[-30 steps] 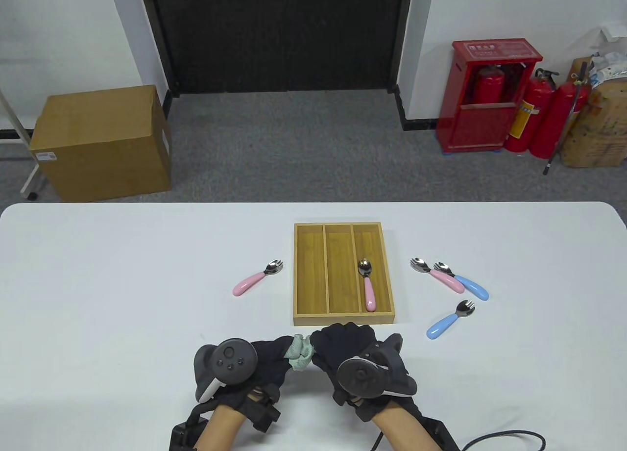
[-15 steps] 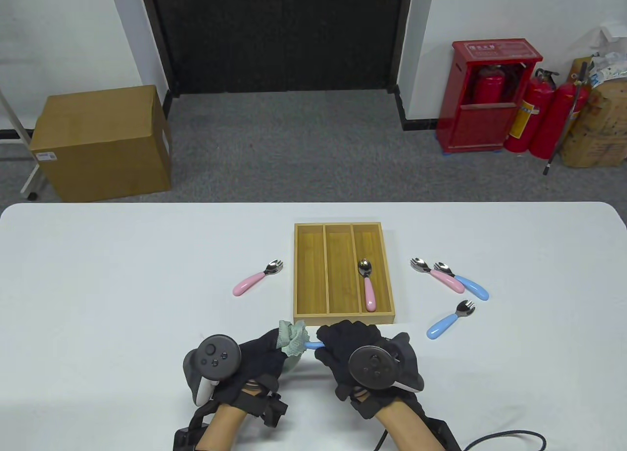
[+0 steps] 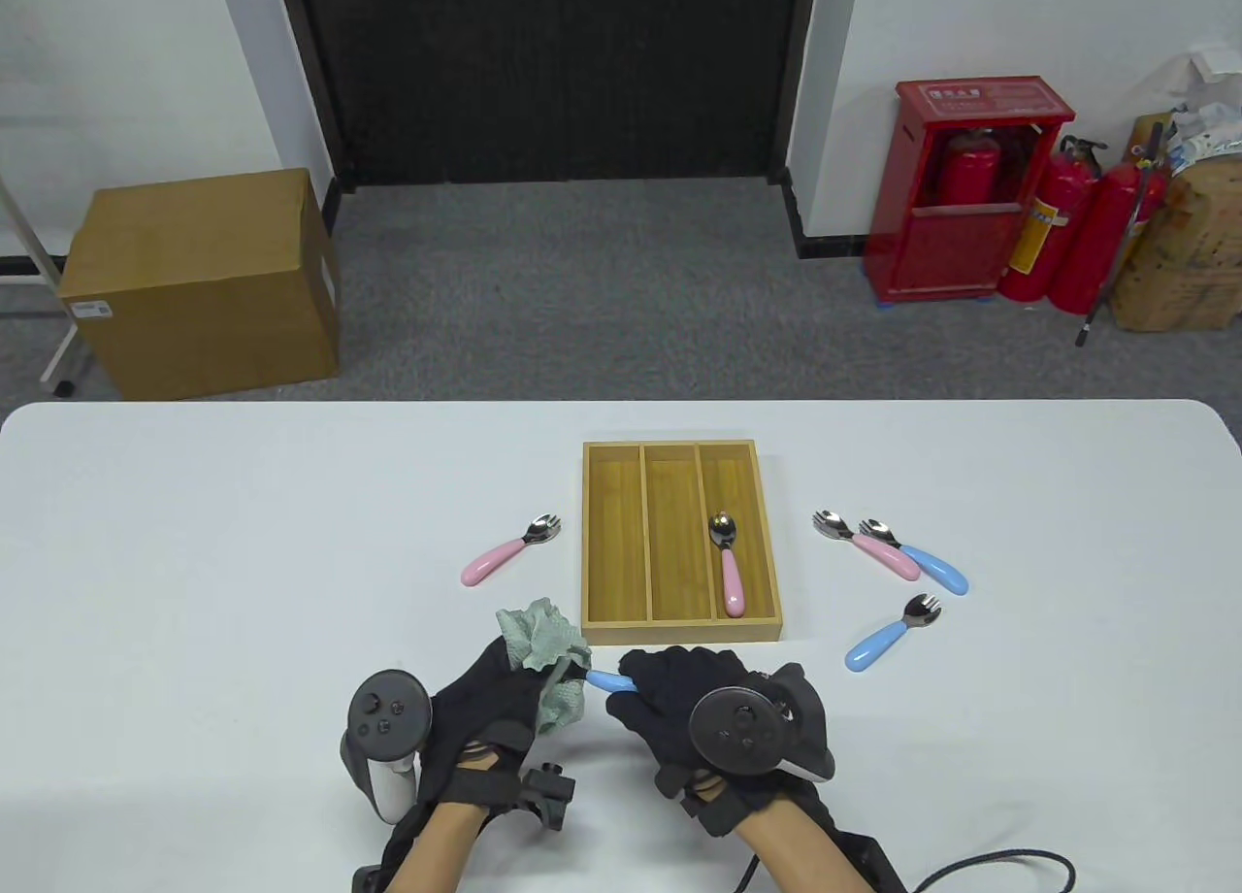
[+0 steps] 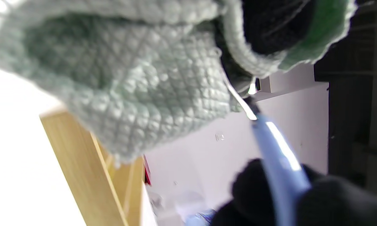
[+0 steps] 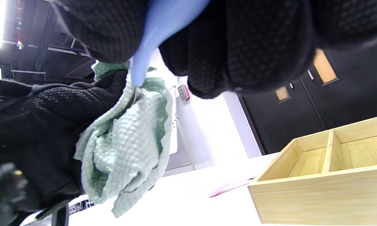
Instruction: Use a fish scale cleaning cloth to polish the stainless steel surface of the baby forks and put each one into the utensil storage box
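Observation:
In the table view my right hand (image 3: 670, 684) grips a blue-handled baby fork (image 3: 609, 680) by its handle, just in front of the wooden utensil box (image 3: 597, 544). My left hand (image 3: 514, 684) holds the pale green fish scale cloth (image 3: 548, 655) wrapped over the fork's steel head, which is hidden. The left wrist view shows the cloth (image 4: 138, 91) and the blue handle (image 4: 279, 150) close up. The right wrist view shows the handle (image 5: 157, 40) running into the cloth (image 5: 132, 138). A pink-handled piece (image 3: 729, 561) lies in the box's right compartment.
A pink fork (image 3: 506, 549) lies left of the box. Right of it lie a pink fork (image 3: 868, 543), a blue fork (image 3: 922, 558) and another blue fork (image 3: 893, 633). Beyond the white table (image 3: 194, 544) stand a cardboard box (image 3: 204, 281) and red extinguishers (image 3: 1048, 223).
My left hand has slid left with the cloth and turned, so more of the blue handle shows between the hands. The cloth has opened out upward. My right hand has barely shifted.

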A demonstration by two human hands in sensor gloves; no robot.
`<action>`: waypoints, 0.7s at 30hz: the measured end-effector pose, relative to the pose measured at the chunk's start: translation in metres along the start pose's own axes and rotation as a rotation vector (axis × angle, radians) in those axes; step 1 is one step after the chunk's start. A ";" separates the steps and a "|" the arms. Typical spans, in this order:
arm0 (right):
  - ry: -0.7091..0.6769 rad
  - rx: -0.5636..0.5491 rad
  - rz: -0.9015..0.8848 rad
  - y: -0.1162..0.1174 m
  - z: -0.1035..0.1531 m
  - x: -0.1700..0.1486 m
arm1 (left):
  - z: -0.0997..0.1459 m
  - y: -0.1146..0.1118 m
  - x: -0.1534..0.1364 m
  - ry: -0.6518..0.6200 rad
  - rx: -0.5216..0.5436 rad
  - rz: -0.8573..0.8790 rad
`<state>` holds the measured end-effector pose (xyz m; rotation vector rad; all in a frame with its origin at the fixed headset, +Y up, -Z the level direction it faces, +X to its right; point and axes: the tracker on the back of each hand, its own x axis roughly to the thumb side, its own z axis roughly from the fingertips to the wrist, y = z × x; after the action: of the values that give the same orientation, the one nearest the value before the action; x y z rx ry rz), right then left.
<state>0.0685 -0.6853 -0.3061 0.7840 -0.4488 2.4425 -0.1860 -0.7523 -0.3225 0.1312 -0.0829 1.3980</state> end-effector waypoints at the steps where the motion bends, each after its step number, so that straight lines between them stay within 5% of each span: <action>1: 0.003 -0.005 0.000 -0.001 0.001 0.000 | -0.001 -0.003 -0.003 0.015 -0.051 0.064; 5: 0.009 0.013 -0.008 0.005 0.002 0.000 | -0.001 -0.016 -0.006 0.060 -0.186 0.194; 9: 0.025 0.043 -0.045 0.007 0.003 -0.004 | -0.003 -0.014 -0.004 0.044 -0.203 0.170; 21: 0.067 0.149 -0.063 0.016 0.000 -0.005 | -0.007 -0.004 0.002 0.022 0.004 -0.065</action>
<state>0.0622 -0.7003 -0.3118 0.7621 -0.2155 2.4560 -0.1820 -0.7498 -0.3296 0.1210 -0.0575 1.3340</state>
